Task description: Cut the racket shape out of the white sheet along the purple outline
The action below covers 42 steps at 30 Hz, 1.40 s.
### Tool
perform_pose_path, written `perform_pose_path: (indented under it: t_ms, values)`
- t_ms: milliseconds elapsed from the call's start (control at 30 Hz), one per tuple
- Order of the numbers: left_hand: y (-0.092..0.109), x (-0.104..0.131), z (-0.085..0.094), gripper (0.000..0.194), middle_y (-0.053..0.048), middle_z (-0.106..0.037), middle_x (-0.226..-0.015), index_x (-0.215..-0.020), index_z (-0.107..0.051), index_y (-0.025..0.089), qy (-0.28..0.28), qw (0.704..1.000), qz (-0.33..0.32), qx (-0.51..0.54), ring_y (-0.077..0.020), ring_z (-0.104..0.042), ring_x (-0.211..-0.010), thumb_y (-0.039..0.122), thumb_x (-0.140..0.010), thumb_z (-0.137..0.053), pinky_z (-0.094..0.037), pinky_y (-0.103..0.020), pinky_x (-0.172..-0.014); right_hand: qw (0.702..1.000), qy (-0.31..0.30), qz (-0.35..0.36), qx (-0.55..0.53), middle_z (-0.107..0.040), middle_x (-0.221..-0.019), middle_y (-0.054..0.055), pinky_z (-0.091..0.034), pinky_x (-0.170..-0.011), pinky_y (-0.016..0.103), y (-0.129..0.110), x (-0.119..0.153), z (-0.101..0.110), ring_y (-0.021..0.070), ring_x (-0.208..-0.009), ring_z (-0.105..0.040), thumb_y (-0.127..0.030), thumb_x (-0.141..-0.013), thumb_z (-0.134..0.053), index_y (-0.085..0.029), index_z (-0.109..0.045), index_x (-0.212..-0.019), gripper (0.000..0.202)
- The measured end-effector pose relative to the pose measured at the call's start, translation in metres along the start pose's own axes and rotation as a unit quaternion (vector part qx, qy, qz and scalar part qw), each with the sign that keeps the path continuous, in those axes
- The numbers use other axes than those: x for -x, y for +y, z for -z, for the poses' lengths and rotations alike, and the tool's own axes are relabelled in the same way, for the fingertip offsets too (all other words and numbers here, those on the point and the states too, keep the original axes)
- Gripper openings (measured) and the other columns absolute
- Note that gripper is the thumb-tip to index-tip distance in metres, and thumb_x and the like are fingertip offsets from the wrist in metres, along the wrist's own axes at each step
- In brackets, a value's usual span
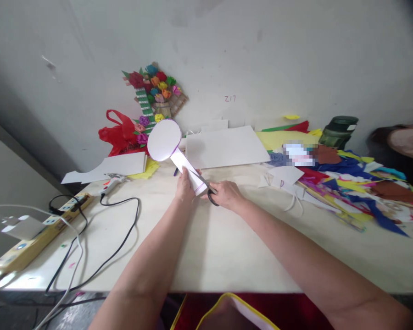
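Observation:
A white paper cutout [164,140], a round disc with a long strip below it and purple lines along its edges, is held above the table. My left hand [185,185] is closed on the lower part of the strip, thumb on top. My right hand [226,195] grips black-handled scissors [212,197], fingers wrapped round the handles. The blades lie against the right side of the strip, pointing up and left. How far the blades are apart is hard to tell.
Behind are white card sheets [227,146], a red bag [119,133] and paper flowers [158,87]. Colourful scraps [361,183] and a dark green bottle [337,132] occupy the right. A power strip [37,243], cables and a glue gun [112,185] lie left on the table [227,256].

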<state>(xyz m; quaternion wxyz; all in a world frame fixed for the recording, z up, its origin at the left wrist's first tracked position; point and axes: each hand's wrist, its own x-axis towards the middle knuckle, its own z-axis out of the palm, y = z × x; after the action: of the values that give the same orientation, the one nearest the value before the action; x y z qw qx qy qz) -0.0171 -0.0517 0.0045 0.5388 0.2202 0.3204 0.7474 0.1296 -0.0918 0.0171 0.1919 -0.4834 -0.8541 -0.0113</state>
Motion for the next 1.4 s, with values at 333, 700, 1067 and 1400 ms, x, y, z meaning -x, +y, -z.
perform_pose_path:
  t_ms: [333, 700, 1067, 1400]
  values:
    - [0.0023, -0.0017, 0.0003, 0.031, -0.005, -0.062, -0.063, -0.084, -0.054, 0.014, 0.010, 1.000, 0.001, 0.014, -0.0146, -0.060, -0.055, 0.044, -0.078, -0.053, -0.049, -0.027, -0.060, 1.000, -0.013, -0.008, -0.018, -0.068, -0.077, 0.006, -0.033, -0.059, 0.025, -0.0018, -0.0025, -0.0058, 0.0180, -0.072, -0.061, -0.056, -0.079, -0.041, -0.023, -0.063, -0.086, 0.040]
    - [-0.0017, -0.0006, -0.0012, 0.030, -0.006, -0.063, -0.065, -0.083, -0.054, 0.014, -0.005, 1.000, 0.009, 0.003, -0.0146, -0.061, -0.058, 0.043, -0.078, -0.053, -0.050, -0.028, -0.065, 0.999, -0.006, -0.003, -0.039, -0.068, -0.076, 0.004, -0.031, -0.057, 0.024, 0.0013, -0.0022, -0.0045, 0.0173, -0.070, -0.060, -0.055, -0.078, -0.043, -0.024, -0.063, -0.085, 0.038]
    - [-0.0047, 0.0025, -0.0036, 0.029, -0.007, -0.063, -0.064, -0.082, -0.055, 0.012, -0.021, 1.000, 0.015, -0.004, -0.0168, -0.063, -0.064, 0.040, -0.082, -0.049, -0.051, -0.030, -0.069, 0.999, 0.006, -0.003, -0.036, -0.068, -0.076, 0.005, -0.031, -0.056, 0.025, 0.0055, -0.0049, -0.0068, 0.0182, -0.072, -0.061, -0.054, -0.079, -0.042, -0.024, -0.064, -0.084, 0.037]
    - [-0.0037, 0.0029, -0.0030, 0.029, -0.007, -0.063, -0.064, -0.082, -0.055, 0.013, -0.020, 1.000, 0.012, -0.003, -0.0167, -0.062, -0.060, 0.041, -0.081, -0.050, -0.051, -0.032, -0.068, 0.999, 0.002, -0.001, -0.048, -0.068, -0.076, 0.005, -0.030, -0.055, 0.025, 0.0043, -0.0042, -0.0061, 0.0183, -0.070, -0.061, -0.055, -0.080, -0.039, -0.024, -0.063, -0.083, 0.040]
